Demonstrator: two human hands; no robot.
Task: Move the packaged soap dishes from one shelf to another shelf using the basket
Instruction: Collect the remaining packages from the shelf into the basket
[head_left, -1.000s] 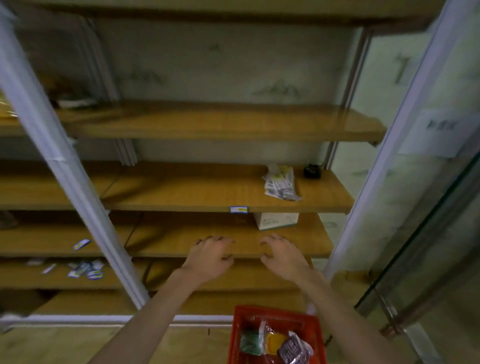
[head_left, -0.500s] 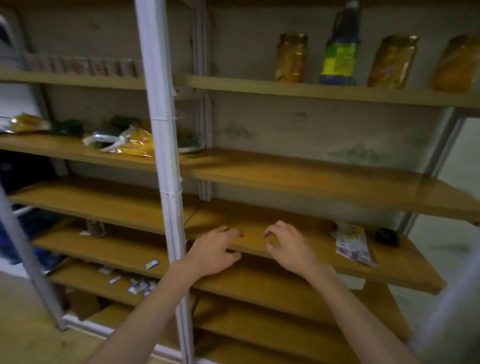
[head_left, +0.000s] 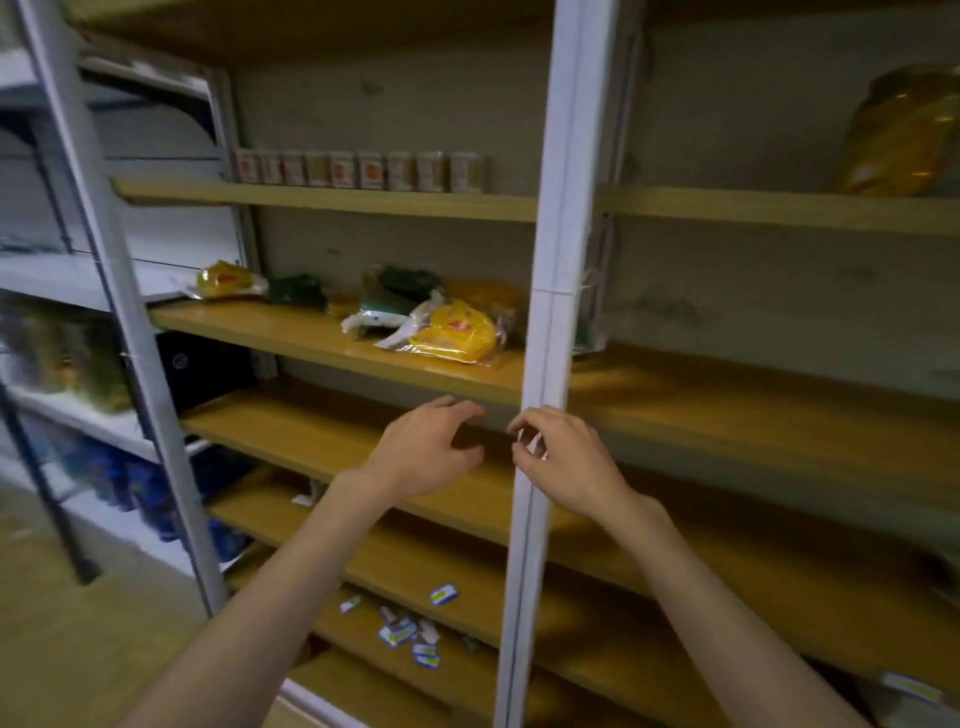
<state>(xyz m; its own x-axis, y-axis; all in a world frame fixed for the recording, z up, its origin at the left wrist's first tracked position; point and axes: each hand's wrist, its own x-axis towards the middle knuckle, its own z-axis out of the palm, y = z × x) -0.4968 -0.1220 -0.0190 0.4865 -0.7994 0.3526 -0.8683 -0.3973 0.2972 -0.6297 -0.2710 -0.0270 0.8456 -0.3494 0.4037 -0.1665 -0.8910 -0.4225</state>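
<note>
Packaged soap dishes (head_left: 447, 328) are now seen above both hands.
Left hand (head_left: 423, 454) and right hand (head_left: 569, 460) are raised empty, fingers loosely curled; basket gone from view.

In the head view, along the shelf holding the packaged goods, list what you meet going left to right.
Yellow packet → dark green packet → white-and-green packet → large yellow packet → white upright post.

wooden shelves (head_left: 332, 332) | packaged soap dishes (head_left: 451, 332) on middle board | small boxes (head_left: 358, 170) above | labels (head_left: 410, 631) low
</note>
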